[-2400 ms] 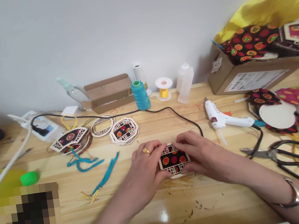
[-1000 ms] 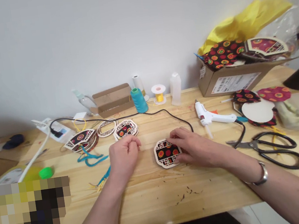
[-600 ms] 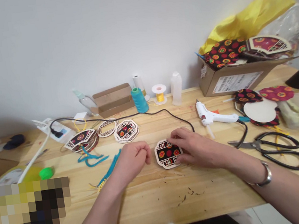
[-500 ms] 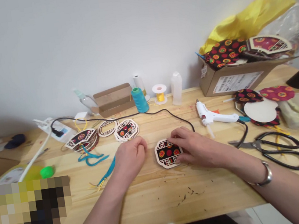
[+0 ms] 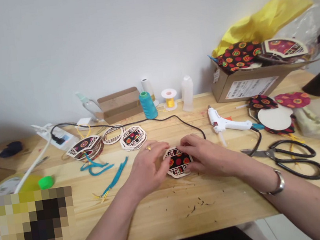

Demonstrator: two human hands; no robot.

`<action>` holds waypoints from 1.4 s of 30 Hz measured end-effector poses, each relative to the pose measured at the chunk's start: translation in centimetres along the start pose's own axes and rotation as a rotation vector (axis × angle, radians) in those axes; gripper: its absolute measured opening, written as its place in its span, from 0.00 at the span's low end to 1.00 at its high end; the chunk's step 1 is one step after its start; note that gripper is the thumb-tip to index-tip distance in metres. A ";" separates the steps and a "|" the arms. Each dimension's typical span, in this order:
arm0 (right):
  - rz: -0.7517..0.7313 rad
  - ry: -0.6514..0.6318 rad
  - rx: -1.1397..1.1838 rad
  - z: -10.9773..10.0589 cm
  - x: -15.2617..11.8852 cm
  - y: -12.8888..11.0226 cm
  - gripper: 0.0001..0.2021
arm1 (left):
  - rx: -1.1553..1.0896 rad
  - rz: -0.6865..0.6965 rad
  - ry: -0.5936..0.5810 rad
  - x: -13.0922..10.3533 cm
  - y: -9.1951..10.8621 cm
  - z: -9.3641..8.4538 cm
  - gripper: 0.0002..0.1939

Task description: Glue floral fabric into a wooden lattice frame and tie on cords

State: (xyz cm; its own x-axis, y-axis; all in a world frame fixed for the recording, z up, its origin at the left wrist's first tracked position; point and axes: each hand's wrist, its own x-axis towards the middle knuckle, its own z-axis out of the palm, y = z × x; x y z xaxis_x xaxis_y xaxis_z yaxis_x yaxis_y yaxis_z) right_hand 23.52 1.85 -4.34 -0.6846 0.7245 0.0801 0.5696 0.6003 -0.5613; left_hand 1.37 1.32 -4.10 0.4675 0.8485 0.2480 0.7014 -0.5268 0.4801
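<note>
One lattice-edged panel [image 5: 179, 163], flat on the worktop [image 5: 162, 223], between the hands; no clear long axis; black fabric, red and orange rounds, pale scalloped frame. Right hand [image 5: 213, 158]: nearer, fingers and thumb closed on its right edge. Left hand [image 5: 146, 171]: loosely open, thumb at its left edge. Beyond: matching panels [image 5: 133, 138], left; teal thread cone [image 5: 148, 106], farther.

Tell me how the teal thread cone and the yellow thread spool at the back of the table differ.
The teal cone looks taller than the yellow spool. The cone narrows towards its top, while the spool has wide white discs above and below its thread. Thread covers most of the cone, but only the spool's middle. Both stand upright.
</note>
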 end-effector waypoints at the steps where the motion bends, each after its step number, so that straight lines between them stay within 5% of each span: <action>1: 0.002 0.001 0.004 0.0 0.0 0.0 0.18 | -0.022 0.030 -0.041 0.0 0.1 0.0 0.19; 4: 0.013 -0.001 0.012 -0.1 0.0 -0.1 0.19 | -0.055 0.023 -0.180 0.0 0.4 0.1 0.33; 9: 0.013 -0.002 0.012 -0.1 0.1 -0.1 0.19 | -0.127 0.020 -0.266 -0.2 0.2 0.4 0.41; 27: 0.003 -0.010 0.007 -0.1 -0.1 0.2 0.21 | -0.098 -0.009 -0.243 -0.1 -0.2 1.1 0.40; 34: -0.033 0.042 -0.022 -0.1 -0.1 0.8 0.35 | -0.097 -0.008 -0.255 0.0 0.0 1.0 0.40; 42: -0.013 0.004 -0.033 0.1 0.2 0.6 0.34 | -0.098 -0.034 -0.291 0.0 -0.4 1.0 0.45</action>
State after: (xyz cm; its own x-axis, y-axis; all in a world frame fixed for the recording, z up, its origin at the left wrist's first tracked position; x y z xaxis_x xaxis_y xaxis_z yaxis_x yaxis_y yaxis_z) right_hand 23.71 2.34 -4.75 -0.6906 0.7176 0.0903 0.5753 0.6208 -0.5326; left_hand 1.63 1.47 -5.19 0.5889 0.8081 -0.0148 0.6711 -0.4787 0.5661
